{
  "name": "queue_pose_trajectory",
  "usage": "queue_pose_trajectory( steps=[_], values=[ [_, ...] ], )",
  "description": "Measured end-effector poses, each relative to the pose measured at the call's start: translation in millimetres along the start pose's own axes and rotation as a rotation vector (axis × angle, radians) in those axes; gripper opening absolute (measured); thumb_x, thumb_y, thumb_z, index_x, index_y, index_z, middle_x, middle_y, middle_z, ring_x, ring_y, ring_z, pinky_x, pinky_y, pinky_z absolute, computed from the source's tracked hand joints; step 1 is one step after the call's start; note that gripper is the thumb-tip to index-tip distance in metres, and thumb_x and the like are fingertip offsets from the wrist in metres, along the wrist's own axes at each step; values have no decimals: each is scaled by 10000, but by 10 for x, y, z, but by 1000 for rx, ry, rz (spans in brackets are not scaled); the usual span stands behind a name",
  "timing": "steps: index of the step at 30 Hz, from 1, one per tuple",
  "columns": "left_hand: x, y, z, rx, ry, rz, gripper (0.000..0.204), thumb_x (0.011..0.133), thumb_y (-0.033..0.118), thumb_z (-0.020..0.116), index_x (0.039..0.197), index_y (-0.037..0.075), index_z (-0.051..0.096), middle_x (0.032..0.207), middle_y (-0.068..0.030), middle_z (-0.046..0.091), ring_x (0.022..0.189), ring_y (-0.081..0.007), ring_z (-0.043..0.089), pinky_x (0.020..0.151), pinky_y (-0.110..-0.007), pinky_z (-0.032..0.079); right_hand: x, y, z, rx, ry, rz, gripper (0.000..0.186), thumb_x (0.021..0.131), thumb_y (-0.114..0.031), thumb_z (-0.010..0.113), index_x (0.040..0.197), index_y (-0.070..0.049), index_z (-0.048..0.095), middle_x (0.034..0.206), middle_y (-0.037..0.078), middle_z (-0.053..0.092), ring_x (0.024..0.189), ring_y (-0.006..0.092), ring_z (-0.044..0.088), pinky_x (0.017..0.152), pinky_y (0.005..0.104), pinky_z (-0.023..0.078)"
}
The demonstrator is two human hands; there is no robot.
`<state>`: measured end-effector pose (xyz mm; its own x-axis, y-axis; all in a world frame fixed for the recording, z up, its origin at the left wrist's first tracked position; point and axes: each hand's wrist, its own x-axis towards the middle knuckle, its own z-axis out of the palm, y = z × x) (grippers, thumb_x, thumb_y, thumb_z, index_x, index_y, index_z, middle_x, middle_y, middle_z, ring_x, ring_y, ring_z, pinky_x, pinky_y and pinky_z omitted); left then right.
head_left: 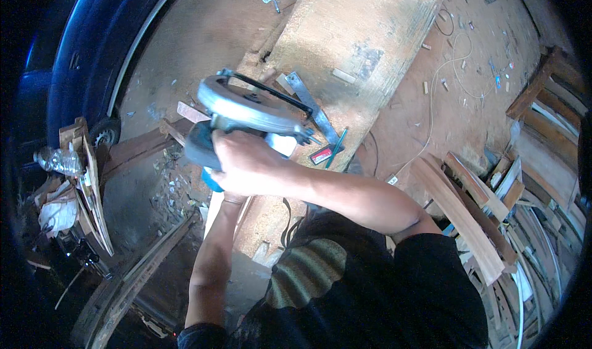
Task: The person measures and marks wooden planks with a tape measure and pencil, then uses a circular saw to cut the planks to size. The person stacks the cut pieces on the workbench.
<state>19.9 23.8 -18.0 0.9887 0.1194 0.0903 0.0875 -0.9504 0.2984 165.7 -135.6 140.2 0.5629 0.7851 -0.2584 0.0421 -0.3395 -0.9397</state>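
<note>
If the right hand (237,161), wrapped around the saw (250,113) over the left side of the table (327,31), slackens, the saw could tip onto the nearby metal bar (302,89) or the left hand, whose hidden grip I cannot tell.

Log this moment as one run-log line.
right hand: gripping circular saw | left hand: mostly hidden | nearby: metal strip, green stick

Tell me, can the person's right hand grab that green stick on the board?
Probably not right now: the right hand is gripping the power saw. If it let go, though, the green stick looks close by, with nothing seen lying on top of it.
</note>
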Motion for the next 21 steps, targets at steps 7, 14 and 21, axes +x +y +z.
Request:
queue_pose_trajectory(
  steps=[7,14,21],
  values=[
    [-123,-194,-110,-26,-53,25,1077,782,522,773,1583,-50,336,1454,-276,489,1267,-449,484,1098,-526,359,-948,110,-129,-49,44,104,433,893,-252,757,1126,63,572,905,311,700,882,459,723,781,516,569],
    [-158,-21,-241,-73,-60,-26,1156,692,522,822,1561,-75,346,1464,-297,461,1298,-456,457,1131,-542,345,-1695,98,-402,46,158,125,382,888,-249,765,1159,-8,647,921,237,732,851,413,744,766,468,590],
    [-171,99,-313,-65,-78,-65,1155,680,515,823,1556,-74,352,1518,-285,416,1373,-459,405,1183,-556,308,-1675,296,-1270,-119,260,189,451,905,-172,742,1263,78,631,1029,133,729,945,177,676,874,361,548]
  ],
)
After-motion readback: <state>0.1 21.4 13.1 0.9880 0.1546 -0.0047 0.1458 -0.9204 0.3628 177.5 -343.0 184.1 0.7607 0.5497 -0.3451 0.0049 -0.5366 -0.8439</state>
